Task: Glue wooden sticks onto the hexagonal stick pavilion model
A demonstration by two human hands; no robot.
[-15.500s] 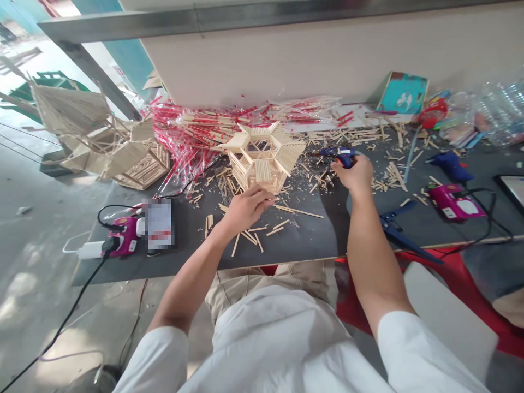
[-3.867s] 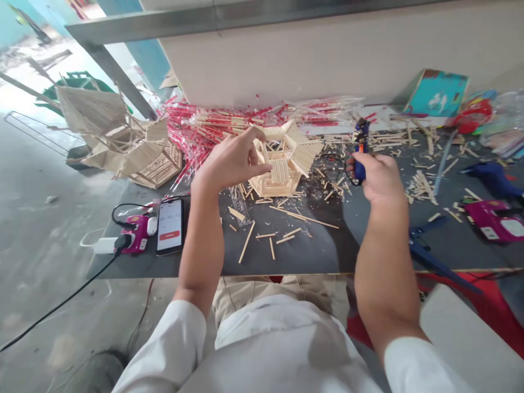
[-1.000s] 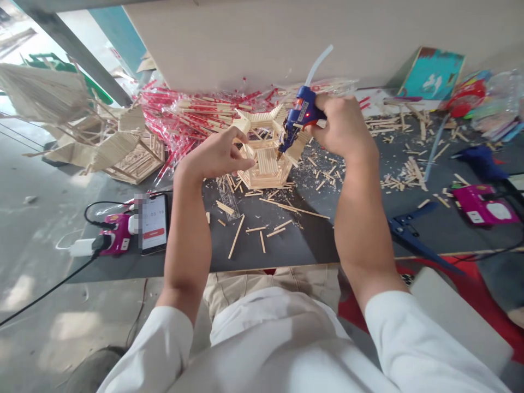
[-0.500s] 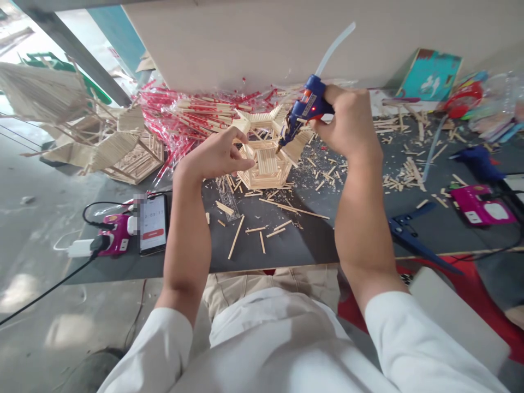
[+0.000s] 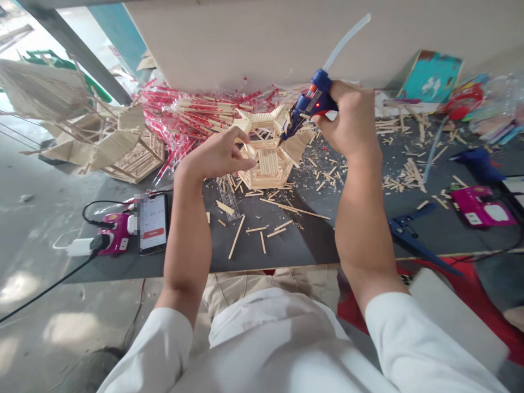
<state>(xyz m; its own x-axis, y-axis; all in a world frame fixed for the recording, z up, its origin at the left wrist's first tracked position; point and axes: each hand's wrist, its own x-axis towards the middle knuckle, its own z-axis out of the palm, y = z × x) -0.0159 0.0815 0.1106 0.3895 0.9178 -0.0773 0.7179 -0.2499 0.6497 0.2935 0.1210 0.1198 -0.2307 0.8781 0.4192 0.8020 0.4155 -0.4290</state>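
Observation:
A small pavilion model of wooden sticks (image 5: 268, 164) stands on the dark table (image 5: 311, 245). My left hand (image 5: 216, 155) pinches a short stick against the model's left side. My right hand (image 5: 347, 123) grips a blue glue gun (image 5: 309, 106) with a white glue stick poking out of its back. The gun's nozzle points down at the model's upper right edge, and its red light is on.
Loose sticks (image 5: 262, 221) litter the table. Red-wrapped stick packets (image 5: 192, 117) pile at the back. Larger stick models (image 5: 102, 142) sit at left. A phone (image 5: 152, 221) and pink charger (image 5: 114, 240) lie left; blue cutters (image 5: 413, 237), another glue gun (image 5: 478, 164) and pink device (image 5: 481, 204) right.
My right hand has tilted the glue gun so its rear rises up and right, the nozzle staying at the model's upper right. My left hand keeps its pinch at the model.

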